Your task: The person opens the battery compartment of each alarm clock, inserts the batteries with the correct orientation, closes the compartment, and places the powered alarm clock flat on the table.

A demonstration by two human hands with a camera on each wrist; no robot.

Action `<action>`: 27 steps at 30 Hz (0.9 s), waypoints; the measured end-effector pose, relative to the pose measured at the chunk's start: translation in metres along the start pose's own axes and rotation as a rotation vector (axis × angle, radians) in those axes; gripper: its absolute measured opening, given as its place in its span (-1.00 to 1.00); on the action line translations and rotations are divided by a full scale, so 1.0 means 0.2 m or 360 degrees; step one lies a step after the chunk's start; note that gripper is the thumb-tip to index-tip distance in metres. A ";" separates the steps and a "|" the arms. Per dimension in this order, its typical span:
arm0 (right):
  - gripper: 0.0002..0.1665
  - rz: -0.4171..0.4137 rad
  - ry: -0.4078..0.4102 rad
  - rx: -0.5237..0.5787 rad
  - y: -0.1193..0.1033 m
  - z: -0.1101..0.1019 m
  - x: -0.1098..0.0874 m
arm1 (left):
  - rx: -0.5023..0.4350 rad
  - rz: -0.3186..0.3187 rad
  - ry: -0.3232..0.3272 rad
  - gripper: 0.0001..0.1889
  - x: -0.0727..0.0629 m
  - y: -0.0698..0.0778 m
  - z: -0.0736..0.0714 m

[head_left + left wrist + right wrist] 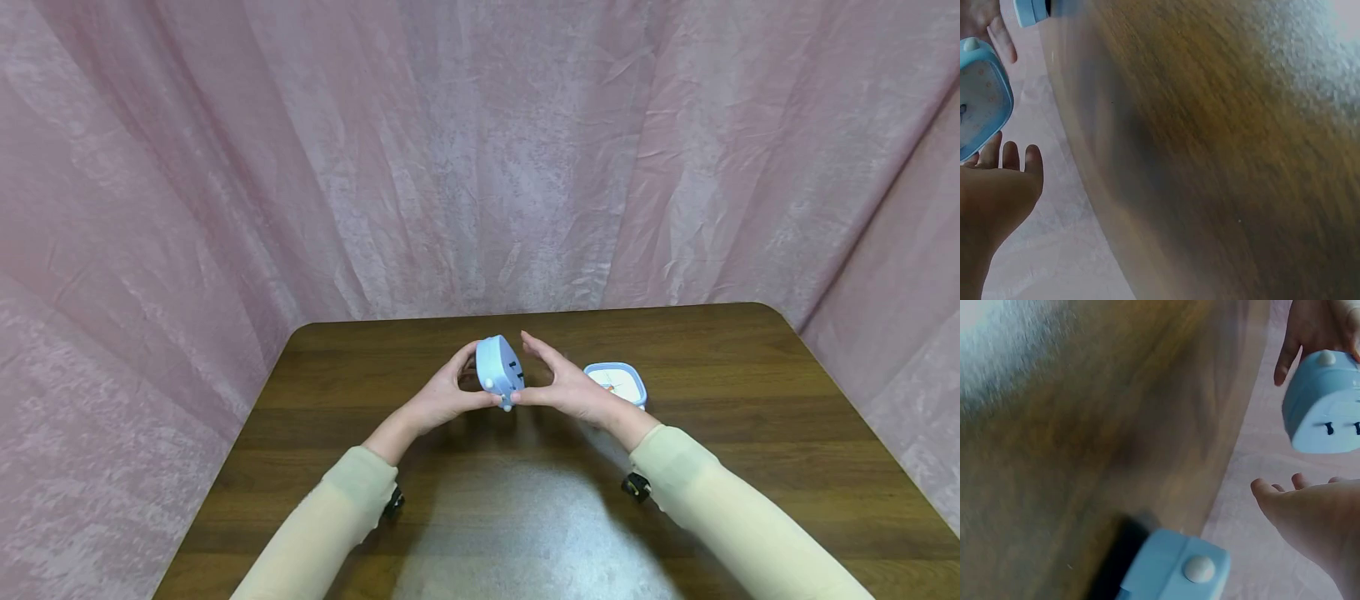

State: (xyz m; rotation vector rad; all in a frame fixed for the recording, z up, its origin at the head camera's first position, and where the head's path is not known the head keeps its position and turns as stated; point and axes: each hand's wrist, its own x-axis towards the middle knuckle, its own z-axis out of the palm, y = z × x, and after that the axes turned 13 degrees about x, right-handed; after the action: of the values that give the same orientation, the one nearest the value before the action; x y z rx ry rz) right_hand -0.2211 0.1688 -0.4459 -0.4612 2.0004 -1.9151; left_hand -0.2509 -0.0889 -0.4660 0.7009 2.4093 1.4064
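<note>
A light-blue alarm clock [496, 365] with small white knobs is held up above the table between the two hands. My left hand [438, 400] grips it from the left, thumb low near the clock's edge and fingers at its far side. In the left wrist view, the white face of the alarm clock [984, 94] shows. Spread beside the clock's back is my right hand [573, 390], its thumb tip at the lower edge and its fingers straight and apart from the body. The right wrist view shows two black keys on the back of the alarm clock [1329, 412].
A second light-blue clock [637, 380] lies face up on the brown wooden table [720, 367], partly behind the right wrist. Its side with a white knob shows in the right wrist view. Pink curtains [510, 167] hang behind the table and at both sides.
</note>
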 end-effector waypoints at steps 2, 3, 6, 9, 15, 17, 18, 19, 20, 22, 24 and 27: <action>0.26 -0.0033 0.0007 -0.0081 -0.02 0.00 0.00 | 0.0027 -0.0018 -0.0009 -0.02 0.00 0.01 0.00; 0.26 -0.0057 0.0006 -0.0131 -0.03 -0.01 0.00 | 0.0045 -0.0019 -0.0012 -0.01 0.00 0.02 -0.01; 0.26 -0.0105 0.0007 -0.0303 -0.06 -0.01 0.01 | 0.0084 -0.0017 -0.0023 0.01 -0.01 0.02 -0.01; 0.27 -0.0129 0.0009 -0.0437 -0.09 -0.01 0.01 | 0.0128 -0.0003 -0.0029 0.04 -0.01 0.02 -0.01; 0.30 -0.0176 -0.0017 -0.0532 -0.11 0.00 0.03 | 0.0229 0.0031 -0.0037 0.08 -0.01 0.02 -0.02; 0.30 -0.0212 -0.0038 -0.0564 -0.12 0.00 0.04 | 0.0266 0.0036 -0.0044 0.08 -0.01 0.02 -0.01; 0.31 -0.0230 -0.0049 -0.0583 -0.12 0.01 0.04 | 0.0280 0.0033 -0.0047 0.07 -0.01 0.02 -0.01; 0.31 -0.0243 -0.0058 -0.0606 -0.12 0.01 0.04 | 0.0296 0.0033 -0.0050 0.06 -0.01 0.02 -0.01; 0.32 -0.0247 -0.0061 -0.0630 -0.12 0.01 0.04 | 0.0308 0.0028 -0.0053 0.05 -0.01 0.03 -0.01; 0.33 -0.0247 -0.0072 -0.0675 -0.12 0.01 0.05 | 0.0335 0.0012 -0.0058 0.02 -0.01 0.03 -0.01; 0.32 -0.0237 -0.0084 -0.0711 -0.12 0.01 0.05 | 0.0351 0.0007 -0.0062 0.00 -0.01 0.04 -0.01; 0.29 -0.0219 -0.0088 -0.0766 -0.11 0.01 0.06 | 0.0364 0.0009 -0.0063 -0.02 -0.01 0.04 -0.01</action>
State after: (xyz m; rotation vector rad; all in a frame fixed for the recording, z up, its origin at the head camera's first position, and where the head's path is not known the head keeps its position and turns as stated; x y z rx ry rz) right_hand -0.2301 0.1600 -0.4243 -0.7787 2.4451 -1.4548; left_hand -0.2475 -0.0883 -0.4577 0.7807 2.5633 1.1177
